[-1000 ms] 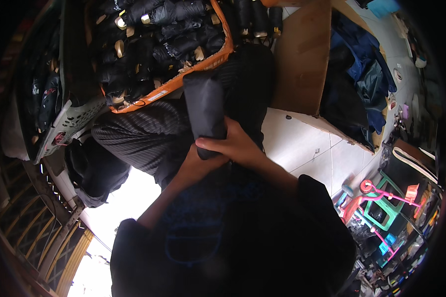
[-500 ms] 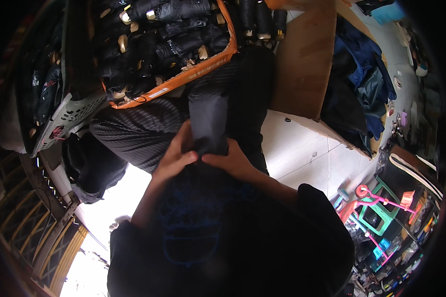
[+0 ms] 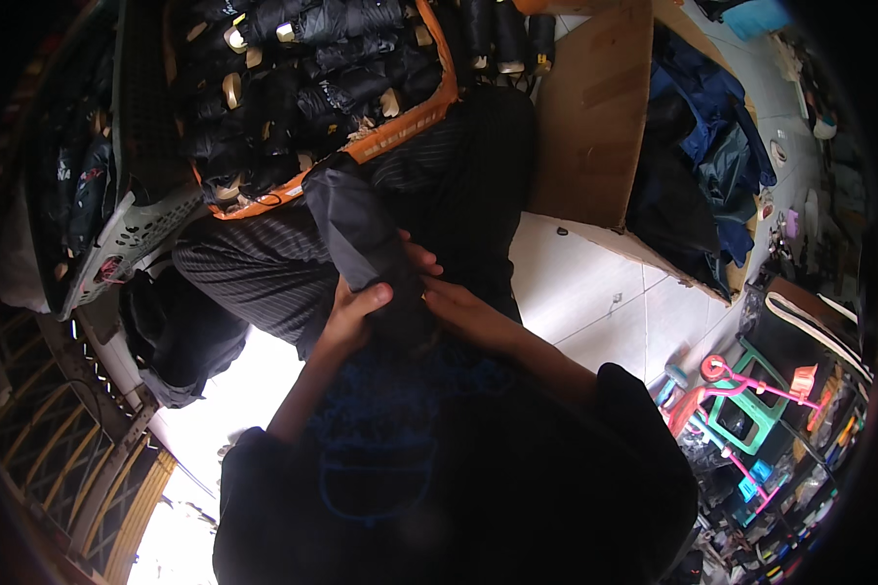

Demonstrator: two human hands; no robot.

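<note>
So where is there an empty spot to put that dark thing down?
Bare white floor tiles lie between the cardboard box and the pink toy. The orange basket is packed with dark rolls, and both hands, left hand and right hand, grip the dark sleeve.

A pale tiled floor point(image 3: 595, 292) is seen at centre right. On it, an open cardboard box point(image 3: 595, 117) of dark blue cloth is stood at upper right, and coloured plastic stools point(image 3: 741, 409) at lower right.

dim, shadowy view, blown-out glare lower left, fisheye edges bent and dark
</note>
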